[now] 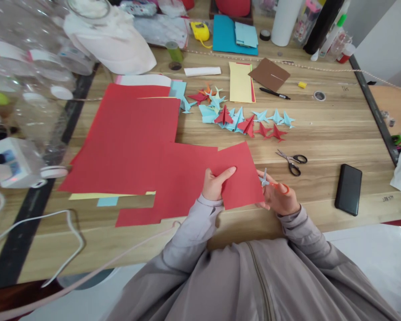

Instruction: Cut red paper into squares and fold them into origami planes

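Note:
My left hand (215,183) pinches the left edge of a square of red paper (242,171), thumb on top. At the paper's right edge, my right hand (279,198) is closed round orange-handled scissors (270,182), whose blades point up and left. The square lies partly over a larger red sheet (173,187) on the wooden table (321,129).
Big red sheets (127,133) cover the left of the table. Several blue and red folded paper shapes (243,119) lie beyond. Black-handled scissors (292,161) and a black phone (348,189) rest at right. Clear plastic bottles (26,58) crowd the far left; cables hang over the near edge.

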`<state>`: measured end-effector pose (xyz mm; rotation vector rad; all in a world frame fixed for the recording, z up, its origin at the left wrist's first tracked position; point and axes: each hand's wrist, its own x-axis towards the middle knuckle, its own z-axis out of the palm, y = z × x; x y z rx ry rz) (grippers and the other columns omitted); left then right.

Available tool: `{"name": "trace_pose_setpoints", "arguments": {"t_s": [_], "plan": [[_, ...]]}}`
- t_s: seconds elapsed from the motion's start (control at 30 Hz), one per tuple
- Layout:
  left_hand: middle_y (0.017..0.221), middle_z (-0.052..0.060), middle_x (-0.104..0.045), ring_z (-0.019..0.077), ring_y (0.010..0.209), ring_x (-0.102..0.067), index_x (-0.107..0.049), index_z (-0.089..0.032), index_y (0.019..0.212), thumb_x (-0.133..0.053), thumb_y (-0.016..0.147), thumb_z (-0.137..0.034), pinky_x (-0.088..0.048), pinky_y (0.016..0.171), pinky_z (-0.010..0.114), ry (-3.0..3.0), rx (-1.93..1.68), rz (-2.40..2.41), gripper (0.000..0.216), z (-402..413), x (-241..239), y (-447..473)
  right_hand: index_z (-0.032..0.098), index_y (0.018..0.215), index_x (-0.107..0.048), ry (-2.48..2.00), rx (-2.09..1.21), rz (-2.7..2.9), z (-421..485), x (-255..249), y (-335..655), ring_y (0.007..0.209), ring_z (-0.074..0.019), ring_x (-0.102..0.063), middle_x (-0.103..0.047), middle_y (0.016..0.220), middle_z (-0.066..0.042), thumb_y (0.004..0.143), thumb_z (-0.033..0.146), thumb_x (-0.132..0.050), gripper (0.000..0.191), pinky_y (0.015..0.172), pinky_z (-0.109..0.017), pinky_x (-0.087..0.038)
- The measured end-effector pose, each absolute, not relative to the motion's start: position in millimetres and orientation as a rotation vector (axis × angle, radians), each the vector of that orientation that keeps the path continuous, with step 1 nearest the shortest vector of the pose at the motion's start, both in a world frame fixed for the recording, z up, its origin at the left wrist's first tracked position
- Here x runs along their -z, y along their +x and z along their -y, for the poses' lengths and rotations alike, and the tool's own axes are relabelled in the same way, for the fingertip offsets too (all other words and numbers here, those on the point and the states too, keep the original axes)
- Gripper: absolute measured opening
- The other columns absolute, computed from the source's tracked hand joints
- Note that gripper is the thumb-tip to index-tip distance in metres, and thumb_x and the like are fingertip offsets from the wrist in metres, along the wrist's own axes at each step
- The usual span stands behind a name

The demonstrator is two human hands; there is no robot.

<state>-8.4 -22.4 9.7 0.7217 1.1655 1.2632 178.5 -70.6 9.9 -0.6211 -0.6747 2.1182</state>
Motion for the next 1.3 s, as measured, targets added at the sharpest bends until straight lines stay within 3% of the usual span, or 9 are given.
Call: {"name": "trace_pose_setpoints", "arguments": {"t_s": [0.13,0.33,0.6,0.8,1.0,1.3], "plan": [[0.083,0.010,-0.076,0.0290,0.079,-0.073,-0.073,-0.016,0.080,-0.084,0.054,-0.040,-0.061,0.074,0.043,0.620,-1.234,-1.082,0.038,20.0,-11.0,-13.6,0.019,0.134,-0.044,-0.558,-2.173,0.665,70.7,-6.7,181.4,0.047,-0.0135,-0.049,-0.062,0.067,0.000,0.073,0.059,-0.060,0.075,0.043,-0.024,-0.030],[0.089,0.010,-0.076,0.0262,0.081,-0.072,-0.071,-0.015,0.084,-0.085,0.055,-0.038,-0.061,0.075,0.040,0.647,-1.219,-1.128,0.039,22.2,-9.3,-6.7,0.021,0.121,-0.053,-0.524,-2.184,0.622,72.0,-6.9,179.8,0.048,-0.0129,-0.051,-0.066,0.074,-0.001,0.072,0.056,-0.062,0.060,0.045,-0.024,-0.031],[0.082,0.008,-0.076,0.0236,0.076,-0.072,-0.073,-0.016,0.073,-0.080,0.064,-0.037,-0.060,0.071,0.035,1.091,-1.295,-1.314,0.023,22.6,-8.9,-9.4,0.021,0.110,-0.057,-0.398,-2.253,0.612,70.5,-8.7,179.7,0.045,-0.0140,-0.052,-0.068,0.066,-0.002,0.080,0.057,-0.054,0.047,0.046,-0.024,-0.032],[0.075,0.007,-0.075,0.0231,0.072,-0.072,-0.072,-0.017,0.070,-0.077,0.066,-0.037,-0.060,0.070,0.035,1.190,-1.339,-1.416,0.020,24.7,-12.9,-6.0,0.023,0.109,-0.056,-0.657,-2.218,0.601,70.7,-10.4,177.6,0.043,-0.0145,-0.046,-0.057,0.058,0.003,0.075,0.066,-0.053,0.055,0.045,-0.027,-0.031],[0.074,0.006,-0.075,0.0227,0.071,-0.072,-0.072,-0.017,0.068,-0.076,0.067,-0.037,-0.061,0.069,0.034,1.224,-1.352,-1.459,0.020,25.8,-11.4,-5.9,0.025,0.114,-0.051,-0.716,-2.126,0.604,71.7,-12.7,172.7,0.041,-0.0118,-0.038,-0.054,0.064,0.004,0.073,0.067,-0.056,0.060,0.048,-0.029,-0.031],[0.067,0.006,-0.073,0.0210,0.064,-0.070,-0.071,-0.016,0.064,-0.076,0.067,-0.036,-0.059,0.062,0.030,1.255,-1.339,-1.522,0.021,26.8,-12.8,-6.3,0.025,0.116,-0.052,-0.794,-2.067,0.644,71.9,-14.0,171.6,0.042,-0.0122,-0.034,-0.052,0.062,0.003,0.082,0.062,-0.043,0.052,0.050,-0.030,-0.032]]}}
